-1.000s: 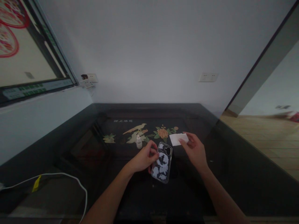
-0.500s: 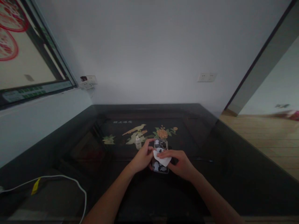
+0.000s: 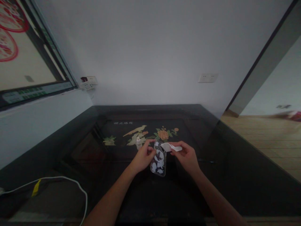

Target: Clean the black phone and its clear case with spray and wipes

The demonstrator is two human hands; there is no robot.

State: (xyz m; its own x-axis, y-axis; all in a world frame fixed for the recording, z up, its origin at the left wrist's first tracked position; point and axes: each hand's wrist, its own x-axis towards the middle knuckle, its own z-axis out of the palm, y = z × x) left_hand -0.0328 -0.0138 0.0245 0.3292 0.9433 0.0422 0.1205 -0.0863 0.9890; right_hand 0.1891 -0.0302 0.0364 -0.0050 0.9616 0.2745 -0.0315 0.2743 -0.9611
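Observation:
A clear phone case with white and dark patterns point(image 3: 158, 163) is held above the dark table by my left hand point(image 3: 143, 158), whose fingers close on its left edge. Whether a phone sits inside the case, I cannot tell. My right hand point(image 3: 187, 156) pinches a white tissue point(image 3: 167, 147) at the upper right edge of the case, near the camera cutout. The tissue covers part of that corner. Just behind my left hand stands a small whitish bottle point(image 3: 138, 142), its lower part partly hidden by the hand.
The glossy black table point(image 3: 199, 194) has an inlaid bird and a flower picture point(image 3: 163, 134). A white cable point(image 3: 77, 183) with a yellow tag point(image 3: 36, 188) lies at the left. Wall sockets point(image 3: 208, 78) are behind the table, and a window point(image 3: 30, 62) is at the left.
The tissue has moved from the middle of the case to its upper right edge with my right hand. The case is now tilted, its lower end shifted left.

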